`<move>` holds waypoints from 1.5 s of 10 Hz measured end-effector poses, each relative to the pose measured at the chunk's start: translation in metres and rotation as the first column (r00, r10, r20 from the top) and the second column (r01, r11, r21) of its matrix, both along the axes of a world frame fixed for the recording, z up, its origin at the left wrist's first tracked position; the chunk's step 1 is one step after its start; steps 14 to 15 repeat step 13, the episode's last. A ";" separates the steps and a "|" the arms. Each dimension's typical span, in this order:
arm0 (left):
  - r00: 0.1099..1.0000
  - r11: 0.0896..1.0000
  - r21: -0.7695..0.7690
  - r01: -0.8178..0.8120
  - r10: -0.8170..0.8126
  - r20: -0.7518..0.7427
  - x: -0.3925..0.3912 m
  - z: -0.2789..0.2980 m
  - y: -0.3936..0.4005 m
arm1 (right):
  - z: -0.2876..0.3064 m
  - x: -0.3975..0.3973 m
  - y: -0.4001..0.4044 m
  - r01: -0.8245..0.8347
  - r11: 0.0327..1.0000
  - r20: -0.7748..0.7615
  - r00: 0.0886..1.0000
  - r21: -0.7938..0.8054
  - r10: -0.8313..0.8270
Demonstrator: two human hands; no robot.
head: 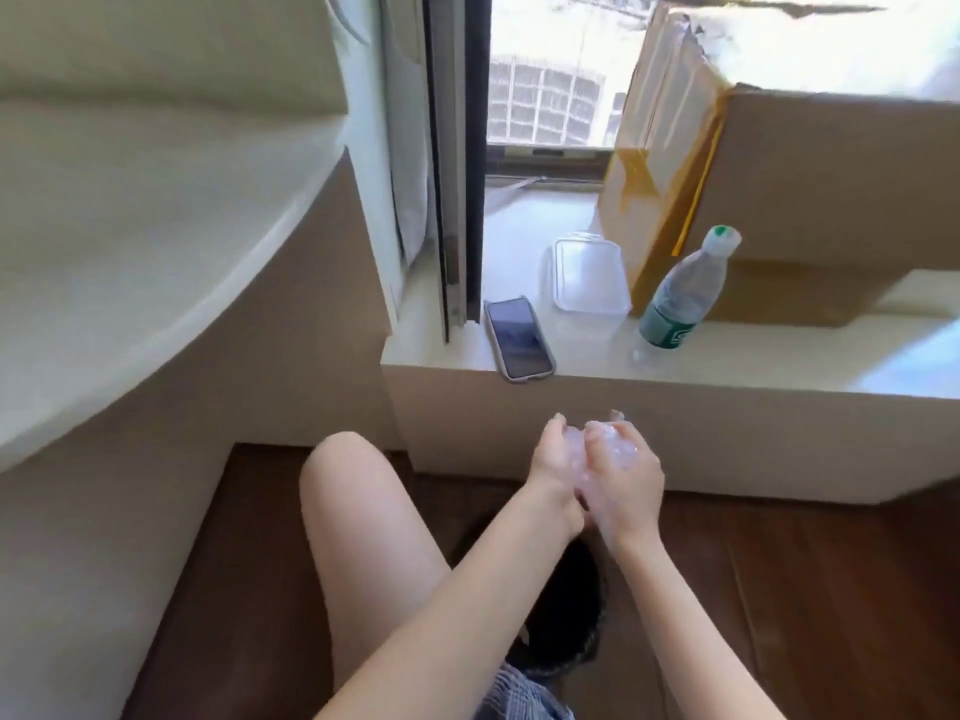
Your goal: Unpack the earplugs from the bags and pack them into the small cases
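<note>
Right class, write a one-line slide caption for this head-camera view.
Both hands, left hand and right hand, hold crumpled clear plastic bags below a ledge bearing phone and bottle.

Two bare forearms, no sleeves, no watch or rings to be seen. Left hand [553,459] and right hand [631,480] slim, fingernails short and plain as far as the blur allows. One bare knee [343,465] and thigh, uncovered down to the hem of grey checked shorts [519,696] at the bottom edge.
</note>
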State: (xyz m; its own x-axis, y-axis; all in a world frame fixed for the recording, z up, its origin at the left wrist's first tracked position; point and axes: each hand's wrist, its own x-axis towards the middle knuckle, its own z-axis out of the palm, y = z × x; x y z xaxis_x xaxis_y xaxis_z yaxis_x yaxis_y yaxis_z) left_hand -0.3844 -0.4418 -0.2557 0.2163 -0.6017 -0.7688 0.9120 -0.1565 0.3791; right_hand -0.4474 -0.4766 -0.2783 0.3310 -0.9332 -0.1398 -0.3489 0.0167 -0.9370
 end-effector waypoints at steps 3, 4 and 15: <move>0.901 0.863 0.309 0.398 -0.432 0.045 -0.008 -0.085 0.029 | -0.114 -0.019 -0.018 -0.018 0.992 -0.465 0.882 0.125 0.075; 0.860 0.809 0.377 0.451 -0.506 0.060 -0.010 -0.109 0.037 | -0.132 -0.017 -0.012 0.067 0.968 -0.450 0.892 0.241 0.050; 0.879 0.687 0.645 0.337 -0.474 0.046 0.011 -0.162 0.051 | -0.227 -0.023 -0.005 0.452 0.340 -0.452 0.888 0.825 -0.084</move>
